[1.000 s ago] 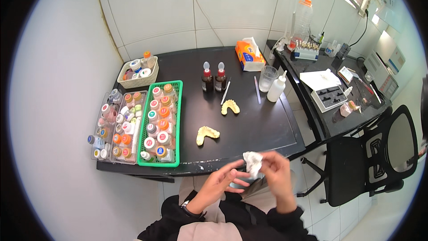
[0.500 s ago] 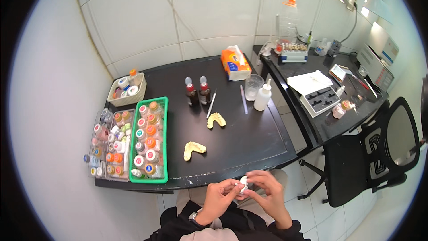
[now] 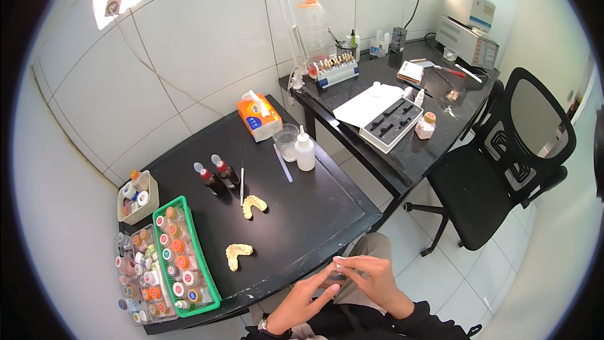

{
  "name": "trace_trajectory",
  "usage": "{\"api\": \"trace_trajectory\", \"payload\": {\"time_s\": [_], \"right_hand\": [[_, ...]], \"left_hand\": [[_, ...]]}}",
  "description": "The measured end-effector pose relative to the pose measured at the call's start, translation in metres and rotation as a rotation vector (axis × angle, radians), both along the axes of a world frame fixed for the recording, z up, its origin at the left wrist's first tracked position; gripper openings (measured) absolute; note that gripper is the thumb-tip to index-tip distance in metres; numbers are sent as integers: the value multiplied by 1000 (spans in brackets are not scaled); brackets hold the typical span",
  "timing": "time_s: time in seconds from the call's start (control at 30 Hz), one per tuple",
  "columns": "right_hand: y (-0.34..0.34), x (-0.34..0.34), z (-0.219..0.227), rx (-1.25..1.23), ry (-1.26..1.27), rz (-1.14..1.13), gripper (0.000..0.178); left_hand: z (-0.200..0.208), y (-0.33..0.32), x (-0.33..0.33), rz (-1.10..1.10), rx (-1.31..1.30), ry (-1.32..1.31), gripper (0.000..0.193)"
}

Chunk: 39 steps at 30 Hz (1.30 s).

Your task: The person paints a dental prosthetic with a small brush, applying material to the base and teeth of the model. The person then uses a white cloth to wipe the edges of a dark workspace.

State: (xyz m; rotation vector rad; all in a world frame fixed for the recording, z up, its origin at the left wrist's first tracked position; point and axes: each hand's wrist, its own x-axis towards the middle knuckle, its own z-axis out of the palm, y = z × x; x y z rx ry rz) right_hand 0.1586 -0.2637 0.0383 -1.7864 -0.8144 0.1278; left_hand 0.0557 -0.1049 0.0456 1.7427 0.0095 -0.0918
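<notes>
Over my lap, just off the table's front edge, both hands meet at a small white piece (image 3: 340, 259) whose kind I cannot make out. My right hand (image 3: 377, 280) pinches it between thumb and fingers. Fingertips of my left hand (image 3: 308, 297) touch it from the other side, with the thumb held apart below. On the black table ahead lie two cream-yellow horseshoe-shaped dental casts, a nearer cast (image 3: 238, 255) and a farther cast (image 3: 253, 206). A slim metal hand instrument (image 3: 242, 184) lies beside the farther one.
Dark dropper bottles (image 3: 228, 174), a lilac stick (image 3: 283, 164), a glass beaker (image 3: 286, 141), a white squeeze bottle (image 3: 305, 153) and a tissue pack (image 3: 259, 117) stand or lie farther back. A green basket (image 3: 211, 289) of jars fills the left side. An office chair (image 3: 469, 176) stands right.
The view has swung right, so the table appears farther left and turned. My right fingers have closed in on the white piece, and my left thumb has come off it.
</notes>
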Motion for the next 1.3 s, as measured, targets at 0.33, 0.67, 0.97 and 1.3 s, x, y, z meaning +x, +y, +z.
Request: {"api": "trace_trajectory", "payload": {"time_s": [0.33,0.67,0.97,1.3], "right_hand": [[-34,128,98,368,-103,-230,16],[-139,457,10,-382,-287,-623,17],[49,210,105,-64,-567,-378,29],[173,198,-3,-246,-298,-141,55]], "left_hand": [[3,7,4,54,-45,-141,35],[4,39,-5,211,175,-154,13],[-5,42,-17,233,-91,-49,17],[-2,48,-36,338,4,-110,17]]}}
